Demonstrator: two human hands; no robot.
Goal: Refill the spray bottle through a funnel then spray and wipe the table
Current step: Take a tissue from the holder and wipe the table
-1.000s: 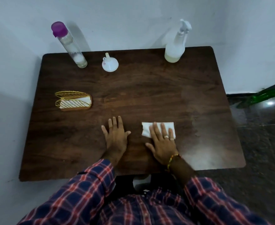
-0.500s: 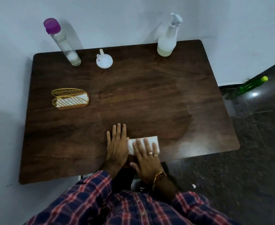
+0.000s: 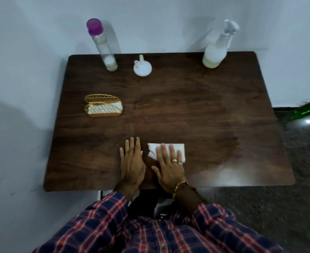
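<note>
Both hands flat on the dark wooden desk [image 3: 168, 110].
Right hand [image 3: 169, 166] fingers [image 3: 163, 152], spread, press the white folded paper towel [image 3: 179, 149]; left hand [image 3: 132, 163] fingers lie together, empty, just beside it.

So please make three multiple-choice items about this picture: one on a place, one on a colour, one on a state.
1. Where does the funnel stand?
A. between the two bottles at the far edge
B. beside the napkin holder
C. under the right hand

2. What colour is the tall bottle's cap?
A. green
B. purple
C. white

3. How is the right hand?
A. gripping the spray bottle
B. lifted in the air
C. flat on the tissue

Answers: 1 A, it stands between the tall bottle and the spray bottle. 2 B, the cap is purple. 3 C, the fingers lie spread on the tissue on the table.
</note>
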